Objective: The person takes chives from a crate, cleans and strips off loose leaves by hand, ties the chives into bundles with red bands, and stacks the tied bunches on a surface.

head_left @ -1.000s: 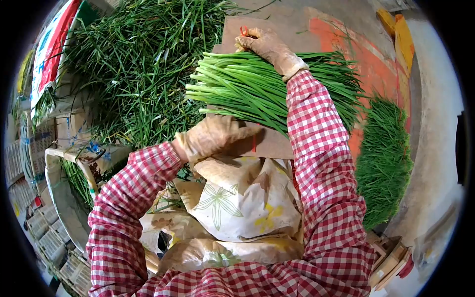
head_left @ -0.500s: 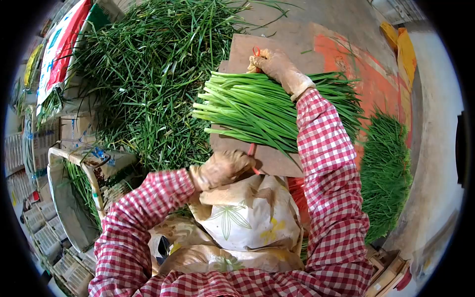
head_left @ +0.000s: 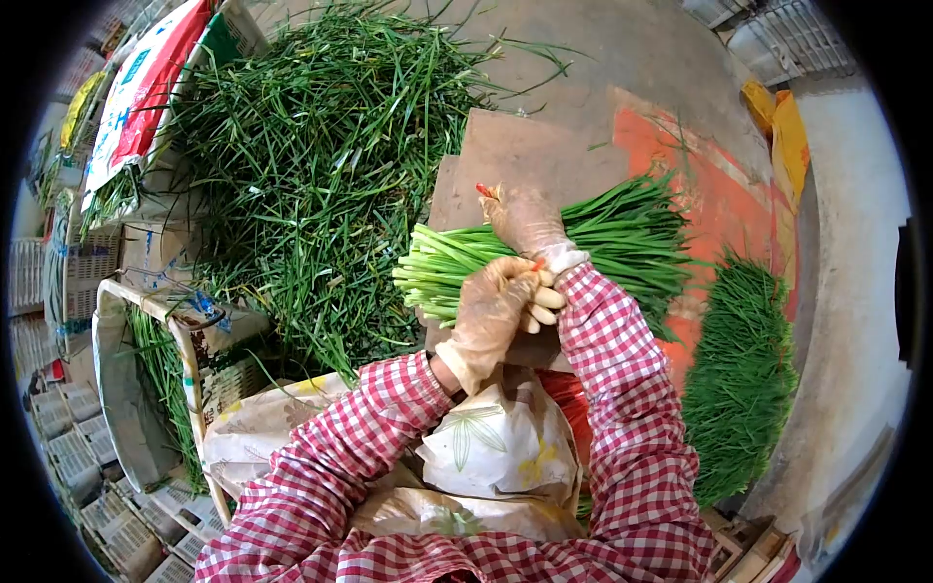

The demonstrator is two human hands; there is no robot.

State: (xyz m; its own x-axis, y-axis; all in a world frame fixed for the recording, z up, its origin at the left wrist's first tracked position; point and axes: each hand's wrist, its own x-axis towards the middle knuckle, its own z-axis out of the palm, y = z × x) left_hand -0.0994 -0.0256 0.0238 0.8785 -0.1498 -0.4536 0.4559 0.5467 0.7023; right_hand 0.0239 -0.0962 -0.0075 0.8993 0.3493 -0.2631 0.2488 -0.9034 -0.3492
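Observation:
A bunch of garlic chives (head_left: 622, 233) lies sideways over a brown board, pale stem ends to the left and dark leaves to the right. My right hand (head_left: 530, 222), gloved, reaches over the bunch to its far side. A red tie (head_left: 485, 190) pokes out at its closed fingertips. My left hand (head_left: 501, 306), also gloved, is closed at the near side of the bunch, and a bit of red tie shows at its fingers. Whether both red ends belong to one tie under the bunch is hidden.
Loose green leaves (head_left: 330, 175) form a big heap at the left. More chives (head_left: 743, 379) stand at the right beside an orange sheet (head_left: 646, 131). The brown board (head_left: 505, 146) lies ahead. A white-framed basket (head_left: 185, 369) stands at the lower left.
My left hand has moved up and right against the bunch with the red tie. My right hand has come nearer to it. The bunch is squeezed narrower.

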